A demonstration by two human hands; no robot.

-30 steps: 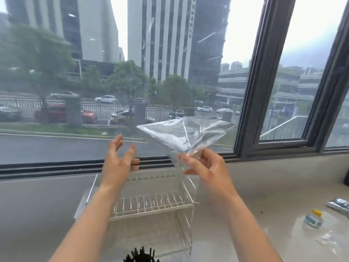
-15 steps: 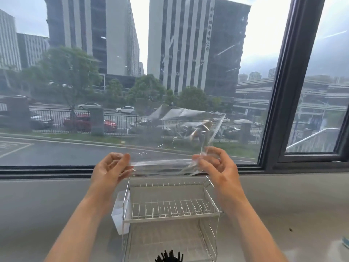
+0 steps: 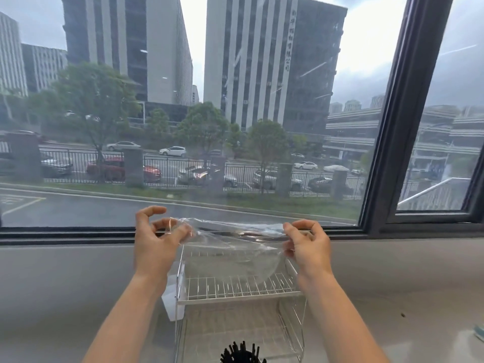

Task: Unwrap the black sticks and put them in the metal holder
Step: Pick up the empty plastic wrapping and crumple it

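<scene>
Both hands up before window. Left hand (image 3: 154, 247) pinches left end of clear plastic wrapper (image 3: 230, 242), thumb and fingers closed on film. Right hand (image 3: 307, 247) grips right end, fingers curled tight. Wrapper stretches between them, sagging over white wire rack (image 3: 235, 289) on counter (image 3: 65, 284). Black sticks (image 3: 242, 353) bunched upright at near edge, below rack; holder itself not visible.

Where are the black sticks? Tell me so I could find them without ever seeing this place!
Look below the big window to the white wire rack standing on the grey counter. At the rack's foot, at the picture's bottom edge, sits a bunch of black sticks pointing upward. They are the only black thing there; everything nearby is white wire or clear plastic.
</scene>
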